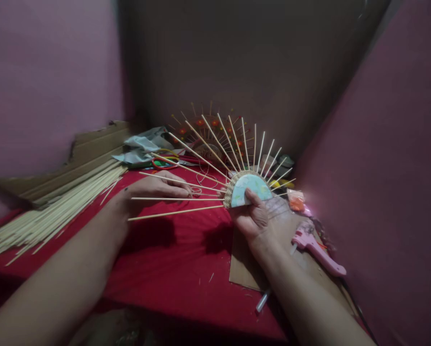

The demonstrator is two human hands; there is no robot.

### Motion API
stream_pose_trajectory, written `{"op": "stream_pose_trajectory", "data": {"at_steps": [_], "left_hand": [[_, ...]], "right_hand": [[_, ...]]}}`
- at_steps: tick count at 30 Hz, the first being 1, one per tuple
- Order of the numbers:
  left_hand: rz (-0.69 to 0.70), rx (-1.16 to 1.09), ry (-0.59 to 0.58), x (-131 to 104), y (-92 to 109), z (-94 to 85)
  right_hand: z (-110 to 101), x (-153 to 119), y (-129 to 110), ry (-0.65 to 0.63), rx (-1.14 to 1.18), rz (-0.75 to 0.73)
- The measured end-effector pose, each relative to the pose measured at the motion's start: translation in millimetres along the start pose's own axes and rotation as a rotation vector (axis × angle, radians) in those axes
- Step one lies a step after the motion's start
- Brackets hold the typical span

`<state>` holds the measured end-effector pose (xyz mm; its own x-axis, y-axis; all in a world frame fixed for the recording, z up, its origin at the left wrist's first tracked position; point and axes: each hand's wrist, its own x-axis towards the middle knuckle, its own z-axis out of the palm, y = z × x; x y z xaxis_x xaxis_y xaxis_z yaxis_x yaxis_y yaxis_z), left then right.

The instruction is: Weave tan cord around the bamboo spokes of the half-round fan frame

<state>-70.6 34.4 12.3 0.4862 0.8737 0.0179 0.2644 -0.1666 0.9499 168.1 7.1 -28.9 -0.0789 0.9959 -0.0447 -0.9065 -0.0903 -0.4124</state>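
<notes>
My right hand grips a half-round fan base, thumb on its pale blue patterned face. Thin wooden sticks radiate from its curved edge, where a band of woven cord wraps round them. Behind the lower left sticks is my left hand, its fingertips pinched together on a thin string. A loop of that string trails over the red cloth toward the base. The fingers of my right hand behind the base are mostly hidden.
A bundle of loose sticks lies at left beside cardboard. Scissors and a decorated fan-shaped piece stand behind. A pink glue gun rests on a board at right. Walls close in on both sides.
</notes>
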Motion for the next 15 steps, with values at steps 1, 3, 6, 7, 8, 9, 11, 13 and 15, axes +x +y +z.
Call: {"op": "stream_pose_trajectory", "data": {"at_steps": [1, 3, 6, 7, 8, 9, 11, 13, 15], "left_hand": [[0.019, 0.001, 0.006, -1.7, -0.5, -2.5], [0.063, 0.005, -0.010, -5.2, -0.8, -7.4], [0.099, -0.037, -0.001, -9.2, -1.7, -15.4], [0.098, -0.068, 0.025, -10.1, -2.6, -18.5], [0.101, -0.102, 0.050, -10.9, -3.8, -21.9], [0.109, -0.135, 0.072, -11.5, -5.4, -25.5], [0.137, -0.170, 0.090, -12.9, -8.9, -33.0], [0.150, -0.161, 0.090, -14.8, -11.9, -39.7], [0.135, -0.124, 0.095, -17.8, -13.7, -44.6]], "right_hand": [[-0.1, 0.3, 0.0, -0.002, -0.005, -0.014], [-0.3, 1.3, 0.0, -0.005, -0.021, -0.041], [-0.1, 3.2, -0.4, 0.024, -0.039, -0.056], [0.3, 3.9, -0.8, 0.034, -0.036, -0.051], [0.6, 4.6, -1.3, 0.040, -0.027, -0.040], [0.9, 5.3, -2.0, 0.045, -0.016, -0.029], [1.0, 6.8, -3.3, 0.050, 0.002, -0.014], [0.0, 8.3, -4.2, 0.050, 0.000, -0.016], [-1.3, 9.6, -4.6, 0.041, -0.014, -0.034]]}}
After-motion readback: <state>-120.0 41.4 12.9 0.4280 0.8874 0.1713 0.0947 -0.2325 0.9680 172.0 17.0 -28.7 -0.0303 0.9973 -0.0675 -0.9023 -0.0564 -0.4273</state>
